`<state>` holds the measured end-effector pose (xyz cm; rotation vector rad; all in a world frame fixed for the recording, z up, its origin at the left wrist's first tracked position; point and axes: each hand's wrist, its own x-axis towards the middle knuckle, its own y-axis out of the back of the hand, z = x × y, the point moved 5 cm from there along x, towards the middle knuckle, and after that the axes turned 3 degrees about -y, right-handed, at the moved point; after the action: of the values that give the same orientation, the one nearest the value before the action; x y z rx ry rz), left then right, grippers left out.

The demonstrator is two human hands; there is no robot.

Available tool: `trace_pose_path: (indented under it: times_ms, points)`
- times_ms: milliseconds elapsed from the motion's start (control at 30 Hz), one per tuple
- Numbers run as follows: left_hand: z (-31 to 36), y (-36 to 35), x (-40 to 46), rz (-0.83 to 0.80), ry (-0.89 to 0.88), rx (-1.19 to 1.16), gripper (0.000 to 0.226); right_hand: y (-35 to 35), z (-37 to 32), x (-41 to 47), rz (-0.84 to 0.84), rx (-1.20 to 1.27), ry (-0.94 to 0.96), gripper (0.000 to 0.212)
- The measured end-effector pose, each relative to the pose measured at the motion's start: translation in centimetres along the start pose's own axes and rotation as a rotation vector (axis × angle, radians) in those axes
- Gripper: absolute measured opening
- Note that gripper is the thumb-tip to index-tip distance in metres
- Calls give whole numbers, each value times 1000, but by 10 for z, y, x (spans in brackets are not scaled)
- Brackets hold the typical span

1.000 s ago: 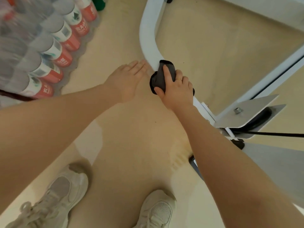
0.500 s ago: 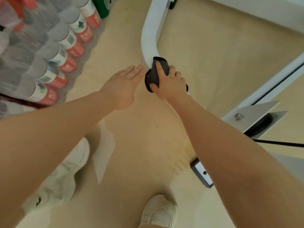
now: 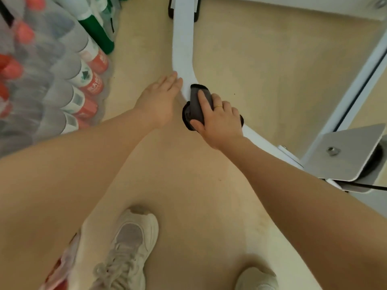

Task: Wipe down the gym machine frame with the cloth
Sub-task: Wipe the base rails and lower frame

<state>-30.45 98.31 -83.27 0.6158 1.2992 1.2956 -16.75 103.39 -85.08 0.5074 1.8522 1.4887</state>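
Right hand [image 3: 217, 120] curled over dark cloth [image 3: 196, 105] wrapped on white frame tube [image 3: 183, 49] at its bend, left hand [image 3: 159, 99] flat-fingered alongside; advise firm wrapped pressure, sliding beyond fingertips up the tube.

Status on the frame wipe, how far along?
Done: can't tell; no wipe marks show on the white frame. In hand: right hand grips the dark cloth against the frame's bend; left hand lies flat beside it. Left: probably the stretch running up from the bend, plus the far rail.
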Motion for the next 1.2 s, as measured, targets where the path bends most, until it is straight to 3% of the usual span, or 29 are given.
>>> trace_pose_path:
  times_ms: [133,267,400,667,900,1000,1133,1200]
  points:
    - [-18,8,9,-80,-30,55,75,0,-23,15,-51,53,-82,70]
    - [-19,20,25,-75,-114,93,66,6,7,-3,-141,123,-33,73]
    - [-16,24,45,-53,-132,35,57,8,23,-18,-197,82,-134,75]
    - [-33,32,56,112,-212,-159,52,12,-44,46,-148,32,-194,74]
    - [-34,27,55,164,-195,-264,56,13,-23,16,-83,172,-125,67]
    - [-38,25,54,205,-135,-504,54,14,-30,29,-32,218,-143,68]
    - [-49,20,62,204,129,-1144,42,18,-46,91,-11,428,-230,66]
    - [-58,22,67,217,188,-1209,42,26,-48,129,-1,513,-271,64]
